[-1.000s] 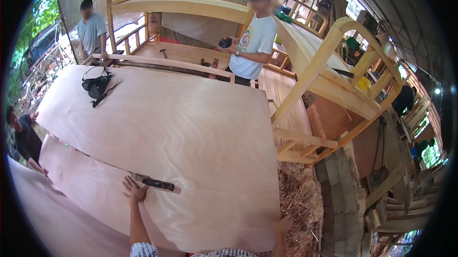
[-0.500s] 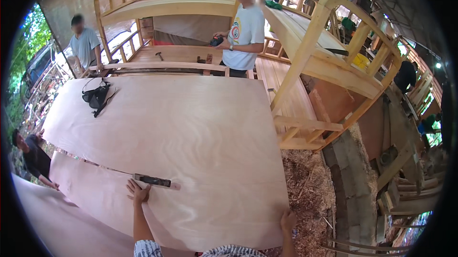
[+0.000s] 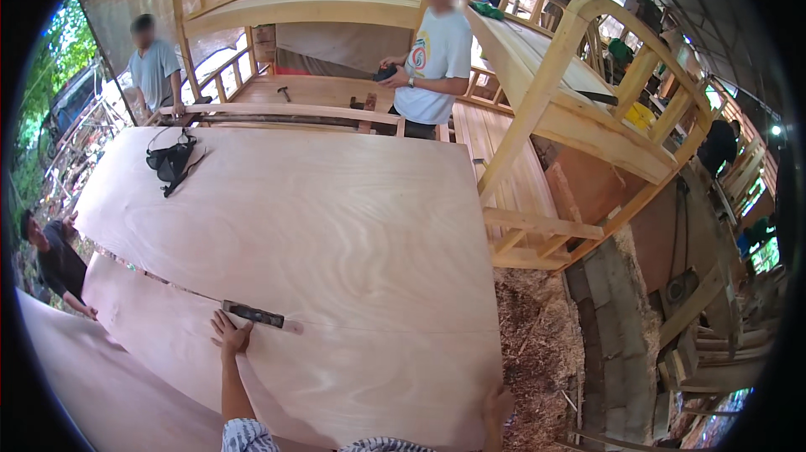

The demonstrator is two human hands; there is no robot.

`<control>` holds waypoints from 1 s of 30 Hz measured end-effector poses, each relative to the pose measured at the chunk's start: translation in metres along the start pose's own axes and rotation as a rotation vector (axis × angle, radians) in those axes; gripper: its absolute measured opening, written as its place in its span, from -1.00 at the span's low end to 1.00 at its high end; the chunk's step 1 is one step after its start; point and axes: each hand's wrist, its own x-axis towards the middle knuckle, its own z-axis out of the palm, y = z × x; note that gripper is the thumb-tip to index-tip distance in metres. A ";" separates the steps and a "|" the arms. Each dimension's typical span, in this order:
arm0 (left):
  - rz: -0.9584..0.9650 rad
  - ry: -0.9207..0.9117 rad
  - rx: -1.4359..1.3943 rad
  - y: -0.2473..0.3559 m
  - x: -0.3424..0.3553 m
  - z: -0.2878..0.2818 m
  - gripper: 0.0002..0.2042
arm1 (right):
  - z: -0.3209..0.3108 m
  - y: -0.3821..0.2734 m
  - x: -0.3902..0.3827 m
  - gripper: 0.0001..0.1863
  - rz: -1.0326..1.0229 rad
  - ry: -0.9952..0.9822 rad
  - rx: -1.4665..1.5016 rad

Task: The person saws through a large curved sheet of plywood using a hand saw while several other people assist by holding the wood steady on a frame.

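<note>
A large pale plywood sheet (image 3: 361, 225) lies flat in front of me, with a narrow split running in from its left side. At the inner end of that split rests a dark, narrow tool (image 3: 253, 314), its exact kind unclear. Fingers spread, my left hand (image 3: 230, 333) lies on the sheet just below the tool, its fingertips close to it. My right hand (image 3: 499, 404) is closed around the sheet's right edge near the lower corner; its fingers are partly hidden. At the far left a co-worker (image 3: 60, 261) holds the sheet on both sides of the split.
A black strapped item (image 3: 172, 163) lies at the sheet's far left corner. Behind stand wooden bunk frames (image 3: 579, 125), a co-worker in a white shirt (image 3: 434, 57) holding a dark object, and another person (image 3: 156, 66). Wood shavings (image 3: 537, 351) cover the floor at right.
The near part of the sheet, the tool and my left hand appear slightly farther left together, while the background sits slightly farther right. Neither hand's hold visibly changes.
</note>
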 end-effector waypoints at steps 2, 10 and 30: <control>0.004 0.012 -0.012 -0.002 -0.007 -0.003 0.31 | 0.011 0.010 -0.002 -0.44 0.019 -0.006 -0.041; -0.007 -0.005 0.021 -0.021 0.002 0.013 0.35 | 0.081 0.055 0.015 -0.46 -0.040 -0.149 0.041; 0.083 0.021 -0.032 -0.022 0.010 0.022 0.43 | 0.102 -0.429 -0.241 -0.25 -1.562 -0.591 0.284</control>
